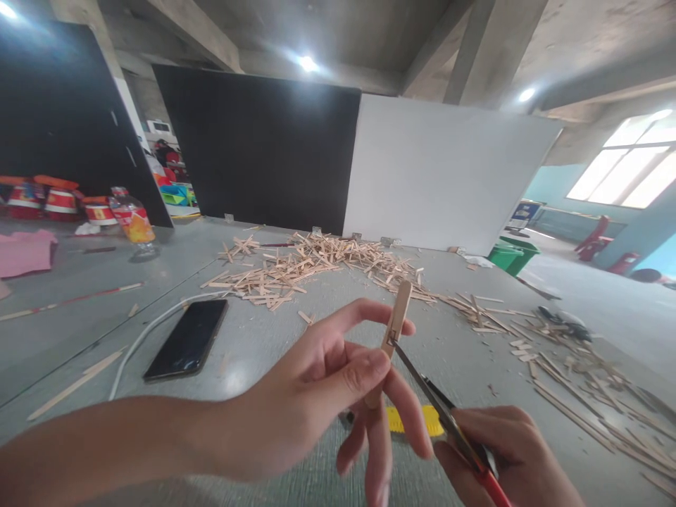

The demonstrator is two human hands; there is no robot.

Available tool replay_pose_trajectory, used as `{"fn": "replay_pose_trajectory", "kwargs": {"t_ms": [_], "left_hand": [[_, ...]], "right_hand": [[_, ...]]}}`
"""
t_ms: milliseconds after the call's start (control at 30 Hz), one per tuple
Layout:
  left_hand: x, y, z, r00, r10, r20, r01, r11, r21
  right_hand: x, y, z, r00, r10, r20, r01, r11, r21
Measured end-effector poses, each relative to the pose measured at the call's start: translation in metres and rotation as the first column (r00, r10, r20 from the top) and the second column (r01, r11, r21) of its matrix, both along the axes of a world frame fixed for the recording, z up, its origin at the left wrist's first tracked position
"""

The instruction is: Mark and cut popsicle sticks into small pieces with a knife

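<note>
My left hand [322, 384] pinches a wooden craft stick [401, 303] between thumb and fingers, tilted upright above the table. A small dark rectangular mark or cut shows partway along the stick. My right hand [512, 447] is closed round a pair of scissors [415, 367] with a red handle, its fingers partly hidden at the lower edge. The tip of one blade touches the stick at that dark mark, just above my left thumb. Behind my left fingers, a yellow toothed object [430, 420] lies on the table, partly covered.
A large pile of craft sticks [317, 264] lies by the black panel [264, 148] and white panel [433, 169]. More sticks [570, 401] scatter at right. On the left are a phone [187, 339], white cable [134, 338] and drink bottle [132, 222]. A green bin [510, 255] stands beyond.
</note>
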State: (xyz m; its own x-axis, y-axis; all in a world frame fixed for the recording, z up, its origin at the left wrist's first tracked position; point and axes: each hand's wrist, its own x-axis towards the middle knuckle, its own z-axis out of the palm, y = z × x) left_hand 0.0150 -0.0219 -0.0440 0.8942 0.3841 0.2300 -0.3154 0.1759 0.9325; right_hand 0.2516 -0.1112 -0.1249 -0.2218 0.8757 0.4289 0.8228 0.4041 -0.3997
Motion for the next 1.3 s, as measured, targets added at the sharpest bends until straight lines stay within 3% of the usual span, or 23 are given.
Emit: {"fn": "replay_pose_trajectory", "kwargs": {"t_ms": [167, 300, 400, 467, 533, 633, 700, 800, 1000, 1300], "left_hand": [[0.006, 0.002, -0.008, 0.995, -0.025, 0.093, 0.034, 0.994, -0.104], [0.008, 0.005, -0.009, 0.983, -0.145, 0.109, 0.155, 0.983, -0.093], [0.006, 0.010, -0.006, 0.985, -0.160, 0.065, 0.164, 0.985, -0.055], [0.004, 0.015, 0.000, 0.996, -0.085, -0.033, 0.085, 0.996, 0.015], [0.000, 0.022, 0.007, 0.982, 0.095, -0.160, -0.069, 0.985, 0.159], [-0.006, 0.031, 0.016, 0.875, 0.431, -0.221, -0.324, 0.860, 0.396], [-0.009, 0.036, 0.019, 0.827, 0.511, -0.234, -0.363, 0.803, 0.473], [-0.011, 0.040, 0.019, 0.842, 0.454, -0.291, -0.295, 0.839, 0.458], [-0.009, 0.038, 0.021, 0.899, 0.287, -0.331, -0.194, 0.938, 0.287], [-0.001, 0.038, 0.005, 0.980, 0.136, -0.143, -0.123, 0.988, 0.095]], "right_hand": [[0.003, 0.007, -0.007, 0.998, 0.066, -0.026, -0.066, 0.998, 0.008], [0.003, 0.010, -0.009, 0.996, 0.084, -0.036, -0.085, 0.996, -0.011], [0.003, 0.014, -0.004, 0.989, 0.115, -0.096, -0.118, 0.993, -0.027], [0.005, 0.017, 0.000, 0.988, 0.100, -0.117, -0.104, 0.994, -0.023], [0.008, 0.020, 0.003, 0.993, 0.062, -0.102, -0.065, 0.997, -0.031], [0.012, 0.022, 0.007, 1.000, 0.017, -0.025, -0.018, 0.999, -0.049], [0.011, 0.021, 0.009, 0.999, 0.014, 0.032, -0.013, 0.999, -0.031], [0.009, 0.019, 0.011, 0.996, 0.022, 0.086, -0.023, 1.000, 0.009], [0.008, 0.017, 0.007, 0.994, 0.040, 0.100, -0.042, 0.999, 0.017], [0.004, 0.012, -0.008, 0.992, 0.004, -0.126, 0.002, 0.999, 0.047]]}}
